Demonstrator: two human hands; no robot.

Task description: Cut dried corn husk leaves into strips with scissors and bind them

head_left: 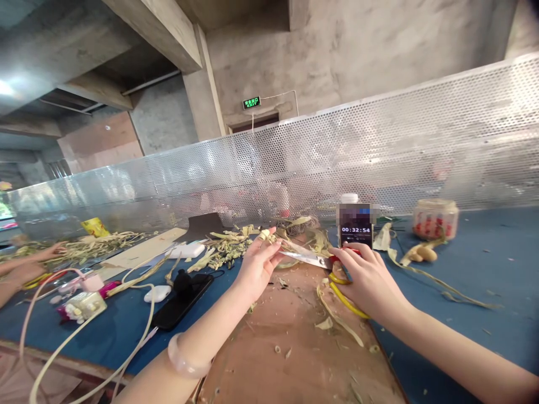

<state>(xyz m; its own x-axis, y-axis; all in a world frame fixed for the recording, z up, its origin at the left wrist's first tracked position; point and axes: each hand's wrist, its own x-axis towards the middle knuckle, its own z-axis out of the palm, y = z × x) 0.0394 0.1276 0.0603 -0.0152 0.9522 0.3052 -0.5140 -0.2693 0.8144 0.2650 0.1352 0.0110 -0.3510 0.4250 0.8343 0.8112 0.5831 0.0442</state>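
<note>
Now the left hand (257, 269) pinches a pale dried plant piece (265, 235) above the brown board (273, 359), the right hand (373, 280) curls its fingers round the scissors (306, 257), blades at the left fingertips: snipping, it seems, calling next for a steady pinch.

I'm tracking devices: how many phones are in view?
2: an upright phone just beyond the right hand, and a flat phone left of the left hand. Others may be hidden.
</note>
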